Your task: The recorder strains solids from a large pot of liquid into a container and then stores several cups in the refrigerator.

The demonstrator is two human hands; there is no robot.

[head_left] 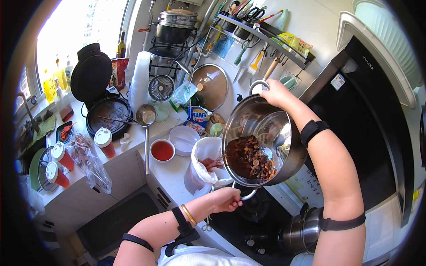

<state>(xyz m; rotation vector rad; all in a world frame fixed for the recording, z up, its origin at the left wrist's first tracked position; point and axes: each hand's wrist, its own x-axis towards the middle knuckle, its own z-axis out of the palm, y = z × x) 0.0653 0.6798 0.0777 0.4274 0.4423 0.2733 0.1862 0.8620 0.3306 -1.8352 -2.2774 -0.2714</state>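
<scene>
A large steel pot [298, 155] is tipped to the left between my two hands. My left hand [225, 200] closes around its near loop handle, and my right hand [280, 94] grips the far one. Wet dark brown and reddish pieces [257, 162] lie in brown liquid inside the pot. At its lowered rim, reddish liquid seems to run into a clear container [192, 182] lined with a white filter cloth [207, 147]. Beside that stand a white bowl of red liquid [162, 150] and a round clear plastic tub [183, 139].
A long-handled ladle [146, 116] lies across the counter edge. Lidded red cups [104, 141] and an open black electric griddle [91, 73] stand left. Below my arms is a black hob [248, 226] with a steel pot [301, 230]. A dark range hood [355, 119] rises at right.
</scene>
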